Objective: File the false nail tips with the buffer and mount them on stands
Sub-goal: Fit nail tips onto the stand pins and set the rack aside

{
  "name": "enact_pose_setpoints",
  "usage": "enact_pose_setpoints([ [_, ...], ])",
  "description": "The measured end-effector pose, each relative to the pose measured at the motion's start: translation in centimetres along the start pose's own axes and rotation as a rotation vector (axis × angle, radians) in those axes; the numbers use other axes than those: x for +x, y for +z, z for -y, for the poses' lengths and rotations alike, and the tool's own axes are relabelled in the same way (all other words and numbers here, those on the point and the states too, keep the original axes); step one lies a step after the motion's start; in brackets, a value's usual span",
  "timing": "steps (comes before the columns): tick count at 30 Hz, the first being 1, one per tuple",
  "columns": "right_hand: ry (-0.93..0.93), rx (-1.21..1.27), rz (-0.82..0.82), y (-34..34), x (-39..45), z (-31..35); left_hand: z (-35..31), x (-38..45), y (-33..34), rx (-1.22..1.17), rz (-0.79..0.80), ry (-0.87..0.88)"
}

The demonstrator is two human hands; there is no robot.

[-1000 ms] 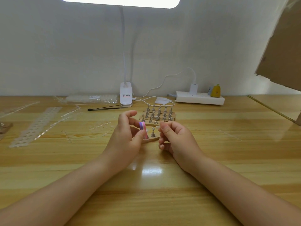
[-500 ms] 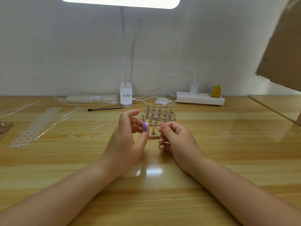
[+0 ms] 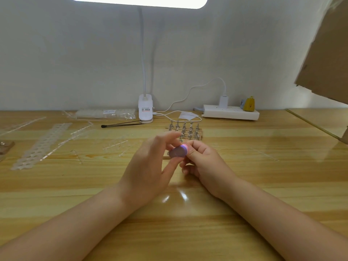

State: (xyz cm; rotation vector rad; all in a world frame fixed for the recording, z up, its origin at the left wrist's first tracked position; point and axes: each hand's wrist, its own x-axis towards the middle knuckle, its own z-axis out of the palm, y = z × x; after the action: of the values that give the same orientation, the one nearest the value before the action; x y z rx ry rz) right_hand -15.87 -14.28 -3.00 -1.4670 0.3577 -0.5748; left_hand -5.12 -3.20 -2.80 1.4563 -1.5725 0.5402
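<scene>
The left hand (image 3: 148, 172) has swung the small purple-and-pink buffer block (image 3: 178, 152), pinched between thumb and fingers, across against the right hand (image 3: 202, 162), whose curled fingers presumably pinch a nail tip, unseen. Filing looks underway; metal stands (image 3: 185, 131) wait behind on the bench (image 3: 263, 176).

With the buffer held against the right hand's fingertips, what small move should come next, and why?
Probably a short stroke of the buffer across whatever the right hand pinches. The left hand holds the buffer against those fingertips, and the stands wait just behind. The nail tip itself is too small to see.
</scene>
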Motion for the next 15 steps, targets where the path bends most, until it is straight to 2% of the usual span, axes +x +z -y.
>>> enact_pose_setpoints([
  [4,0.049,0.118,0.004,-0.24,0.22,0.29,0.74,-0.1,-0.21,0.064,-0.005,-0.05],
  [9,0.039,0.053,0.075,-0.22,0.06,0.25,0.29,-0.14,0.02,0.063,0.002,0.078],
  [13,0.048,0.124,0.078,-0.4,0.09,0.5,0.97,0.07,-0.45,0.114,-0.025,-0.043],
  [15,0.034,0.082,0.07,-0.31,0.08,0.36,0.61,0.25,-0.45,0.037,-0.055,-0.012],
])
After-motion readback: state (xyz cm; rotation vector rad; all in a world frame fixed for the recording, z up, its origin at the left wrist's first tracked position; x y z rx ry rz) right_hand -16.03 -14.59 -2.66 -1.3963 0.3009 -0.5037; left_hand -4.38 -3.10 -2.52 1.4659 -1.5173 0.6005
